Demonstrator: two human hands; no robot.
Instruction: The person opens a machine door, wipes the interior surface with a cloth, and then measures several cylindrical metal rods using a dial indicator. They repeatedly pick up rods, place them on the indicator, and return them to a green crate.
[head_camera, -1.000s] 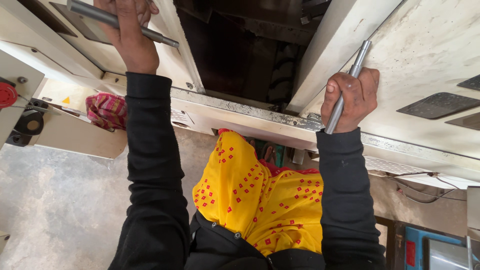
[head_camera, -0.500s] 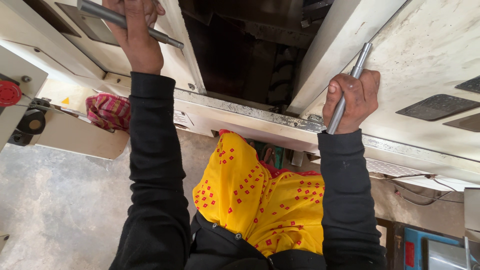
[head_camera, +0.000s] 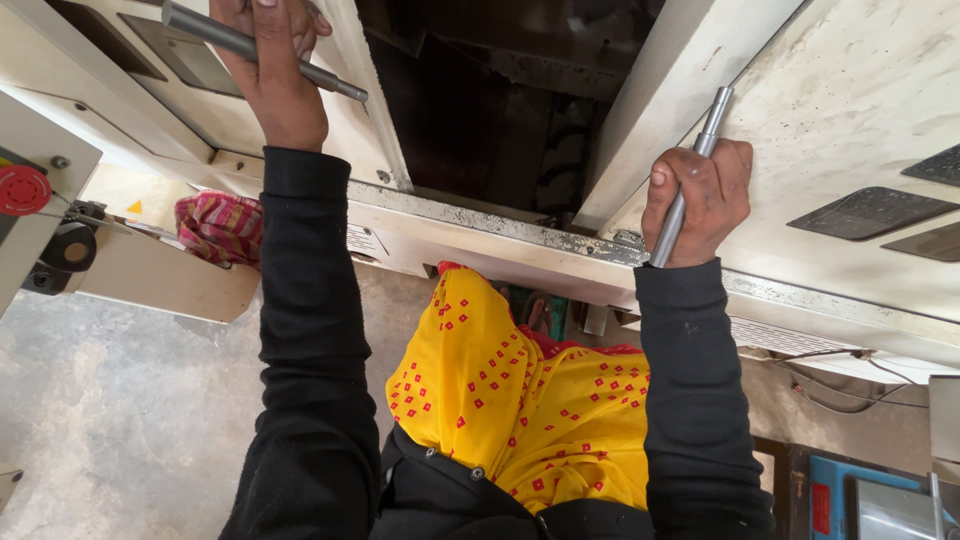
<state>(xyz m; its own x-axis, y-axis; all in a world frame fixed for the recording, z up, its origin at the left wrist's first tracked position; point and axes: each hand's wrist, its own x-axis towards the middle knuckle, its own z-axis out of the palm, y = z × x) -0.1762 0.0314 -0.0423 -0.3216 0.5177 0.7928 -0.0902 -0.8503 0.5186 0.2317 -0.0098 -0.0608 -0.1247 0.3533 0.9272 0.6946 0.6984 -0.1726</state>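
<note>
You have two hands up: your left hand (head_camera: 275, 70) wrapped around one metal bar (head_camera: 262, 52), your right hand (head_camera: 700, 200) wrapped around a second metal bar (head_camera: 690, 175). That makes two bars, one per hand. In front of you stand two cream panels, one on the left (head_camera: 130, 90) and one on the right (head_camera: 850, 120), with one dark opening (head_camera: 500, 110) between them. At the left you can count one red knob (head_camera: 22, 190), one black roller (head_camera: 68, 248) and one pink striped cloth (head_camera: 218, 228).

The left hand (head_camera: 272, 70) and its steel rod (head_camera: 262, 50) are cut off by the top edge.
</note>
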